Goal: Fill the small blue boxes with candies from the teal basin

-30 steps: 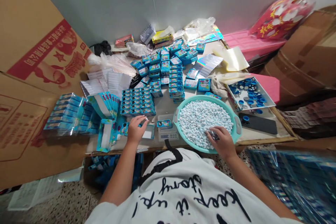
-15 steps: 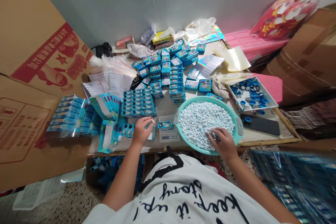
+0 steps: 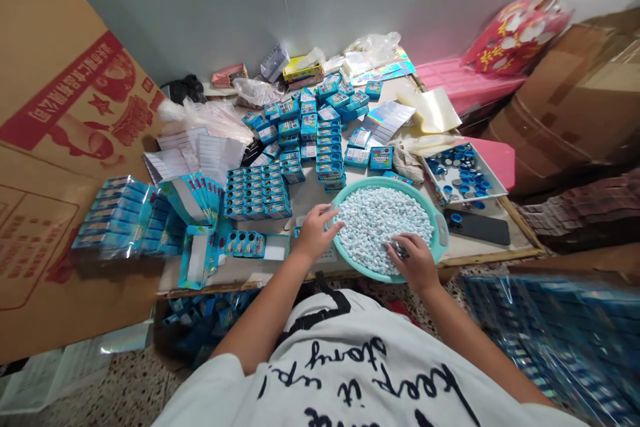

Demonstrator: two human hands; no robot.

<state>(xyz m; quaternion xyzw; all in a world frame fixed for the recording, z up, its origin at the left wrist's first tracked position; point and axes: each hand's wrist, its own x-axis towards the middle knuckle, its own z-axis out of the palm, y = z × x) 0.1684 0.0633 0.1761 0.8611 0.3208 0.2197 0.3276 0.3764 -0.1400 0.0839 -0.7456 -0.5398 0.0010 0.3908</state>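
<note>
My right hand point(image 3: 415, 261) rests in the near side of a teal basin point(image 3: 436, 223) full of small white and blue candies point(image 3: 380, 220). Its fingers are closed round a small dark thing that I cannot make out. My left hand point(image 3: 315, 232) lies over the small scale beside the basin's left rim, fingers curled and reaching toward the candies; what it holds, if anything, is hidden. To the left lies an open blue tray point(image 3: 250, 245) of small tins.
Stacks of blue tins point(image 3: 257, 190) and blue boxes point(image 3: 305, 127) cover the table. Wrapped blue packs point(image 3: 120, 217) lie at the left, a white tray of blue caps point(image 3: 463, 173) and a black phone point(image 3: 477, 227) at the right. Cardboard boxes point(image 3: 55, 147) stand on both sides.
My left hand has moved right from the open tray of tins to the scale at the basin's rim. My right hand stays in the basin. The view has shifted slightly.
</note>
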